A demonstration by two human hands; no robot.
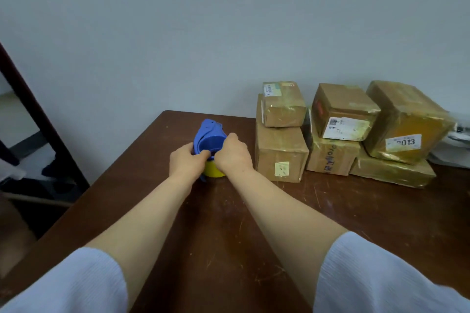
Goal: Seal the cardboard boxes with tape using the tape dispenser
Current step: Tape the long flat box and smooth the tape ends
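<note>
Pick-up step, seemingly — left hand [187, 161] and right hand [232, 154] grip the tape dispenser [209, 134]. Next: carry it to boxes [279, 150], three o'clock.

surface: scratched brown table [229, 231] | on it: blue tape dispenser [210, 136] mid-table; cardboard boxes [279, 152] stacked right rear

Loose, pale blue, finely ribbed fabric covers both upper arms: left sleeve [63, 284] and right sleeve [381, 277] end near the elbows. Left hand [184, 161] and right hand [232, 157] are bare.
</note>
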